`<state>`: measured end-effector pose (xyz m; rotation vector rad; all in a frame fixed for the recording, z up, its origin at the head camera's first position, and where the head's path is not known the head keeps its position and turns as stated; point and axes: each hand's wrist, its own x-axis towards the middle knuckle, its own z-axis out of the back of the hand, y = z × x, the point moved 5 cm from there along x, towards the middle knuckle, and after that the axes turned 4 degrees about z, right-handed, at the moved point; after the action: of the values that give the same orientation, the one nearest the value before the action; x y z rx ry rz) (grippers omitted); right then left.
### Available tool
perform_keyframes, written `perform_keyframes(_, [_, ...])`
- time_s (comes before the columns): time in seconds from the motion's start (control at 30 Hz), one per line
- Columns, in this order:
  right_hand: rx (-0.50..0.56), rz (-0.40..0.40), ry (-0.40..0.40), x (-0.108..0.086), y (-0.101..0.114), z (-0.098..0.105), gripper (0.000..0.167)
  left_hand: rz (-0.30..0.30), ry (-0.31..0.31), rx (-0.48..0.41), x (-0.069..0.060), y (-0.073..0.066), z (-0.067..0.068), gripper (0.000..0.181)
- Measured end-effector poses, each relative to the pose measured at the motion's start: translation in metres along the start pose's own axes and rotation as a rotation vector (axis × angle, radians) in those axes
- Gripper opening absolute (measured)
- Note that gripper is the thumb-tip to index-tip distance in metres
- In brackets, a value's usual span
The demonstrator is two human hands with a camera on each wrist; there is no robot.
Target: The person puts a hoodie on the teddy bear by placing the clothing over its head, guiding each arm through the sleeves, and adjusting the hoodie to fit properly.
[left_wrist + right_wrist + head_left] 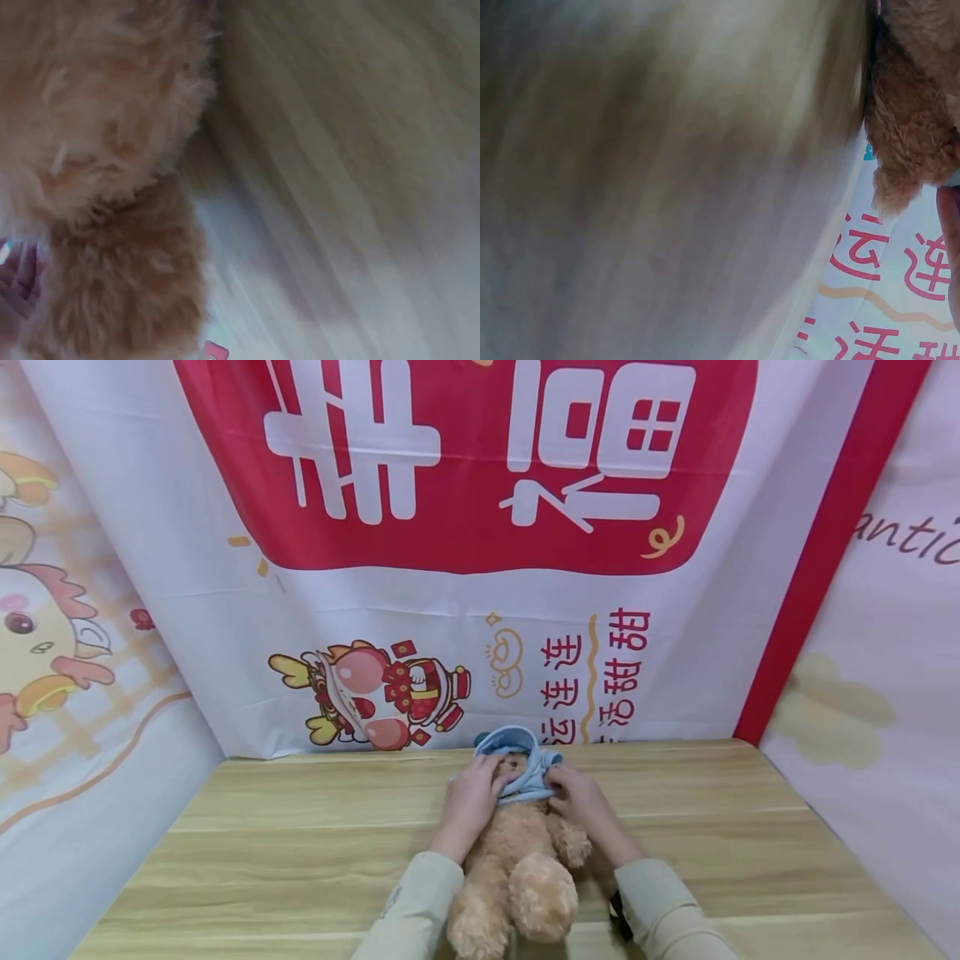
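A tan teddy bear (517, 839) lies on its back, its feet toward me. Its head is partly covered by a small light-blue doll's garment (531, 781), bunched around it with the nose showing through an opening. My left hand (469, 795) grips the garment's left side, thumb near the bear's face. On the other side my right hand (587, 800) pinches the cloth at its right edge. Bear fur (105, 90) fills the left of the left wrist view. In the right wrist view, a furry limb (911, 127) and part of my right hand (951, 240) show at the edge.
A light wood-grain table (300, 860) carries the bear. Behind it hangs a white and red printed cloth (465, 543), with further printed cloths to the left and right. A small dark, yellow-marked item (619, 917) shows by the right sleeve.
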<state>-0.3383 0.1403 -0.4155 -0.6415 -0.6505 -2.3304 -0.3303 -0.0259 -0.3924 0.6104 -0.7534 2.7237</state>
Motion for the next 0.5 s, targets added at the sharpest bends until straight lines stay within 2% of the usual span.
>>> perform_keyframes(0.17, [0.049,0.053,0.020,0.0008,0.0003,0.0015,0.025,0.052,-0.073,-0.006,0.0026,0.0001,0.0020,0.011])
perform_keyframes(0.27, [0.092,0.056,0.043,0.0003,0.0000,0.0039,0.022,0.067,-0.141,-0.025,0.0035,0.0003,0.0033,0.010])
perform_keyframes(0.37, [0.148,0.026,0.093,0.0000,-0.0005,0.0047,0.019,0.109,-0.201,-0.072,0.0027,0.0023,0.0036,0.012])
perform_keyframes(0.5, [0.211,-0.052,0.159,-0.0004,-0.0027,0.0035,0.019,0.192,-0.251,-0.129,0.0009,0.0064,0.0016,0.013])
